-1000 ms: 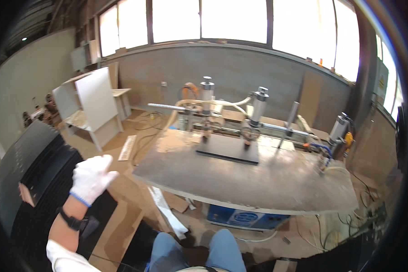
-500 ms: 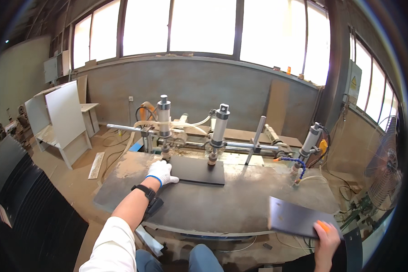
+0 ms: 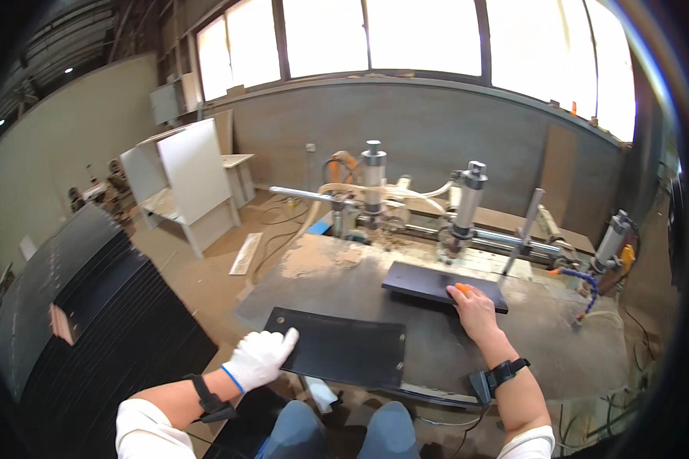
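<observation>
My left hand, in a white knit glove, is closed on the left end of a black rectangular panel. Small round marks or holes show near this panel's corners. It is held at the table's front edge, tilted toward me. Farther right, my bare right hand grips the near edge of a second dark panel. That panel is over the worktable, in front of the middle upright cylinder. Something orange shows at my right fingertips; its kind is unclear.
Another upright cylinder stands to the left, a tilted one to the right by a blue jointed hose. Sawdust covers the table's back left. Stacked black panels stand left, near a white cabinet frame.
My left hand has drawn a panel from under the cylinders toward me. My right hand has brought the other panel left and inward over the table. The view has turned left.
</observation>
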